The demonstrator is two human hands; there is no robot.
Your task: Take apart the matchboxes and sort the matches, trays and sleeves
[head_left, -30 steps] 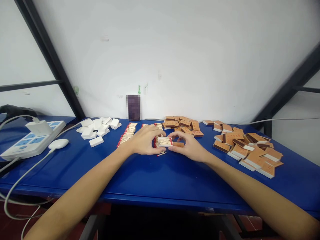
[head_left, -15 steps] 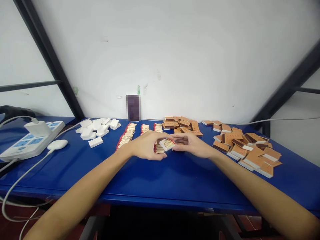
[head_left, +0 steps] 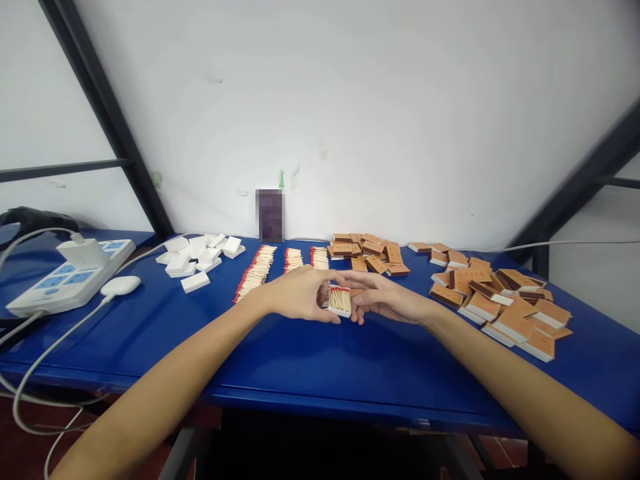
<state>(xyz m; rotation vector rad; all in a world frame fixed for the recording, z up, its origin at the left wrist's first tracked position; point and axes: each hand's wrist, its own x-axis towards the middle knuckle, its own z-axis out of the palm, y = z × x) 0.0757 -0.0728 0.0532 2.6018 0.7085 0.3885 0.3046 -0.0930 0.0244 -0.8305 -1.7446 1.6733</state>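
A small white matchbox tray (head_left: 340, 312) filled with red-headed matches is held above the table, tilted so its open side faces me. My left hand (head_left: 300, 293) grips it from the left, thumb below and fingers behind. At its right side, my right hand (head_left: 387, 297) curls its fingers against the tray's edge; some of its fingertips are hidden. An orange patch shows between the right fingers, and I cannot tell if it is held. Behind the hands lie rows of loose matches (head_left: 256, 272), partly covered by my left hand.
On the blue table (head_left: 300, 367), white empty-looking trays (head_left: 195, 283) are heaped at left, orange matchboxes (head_left: 373, 248) at back centre, and a larger matchbox pile (head_left: 515, 317) at right. A power strip (head_left: 70, 280) with white cables occupies the left side; a blurred dark object (head_left: 271, 217) stands against the wall.
The tray has turned upright in my hands and come slightly lower, its matches now facing me. My right fingers have shifted along its right side. The view has moved slightly.
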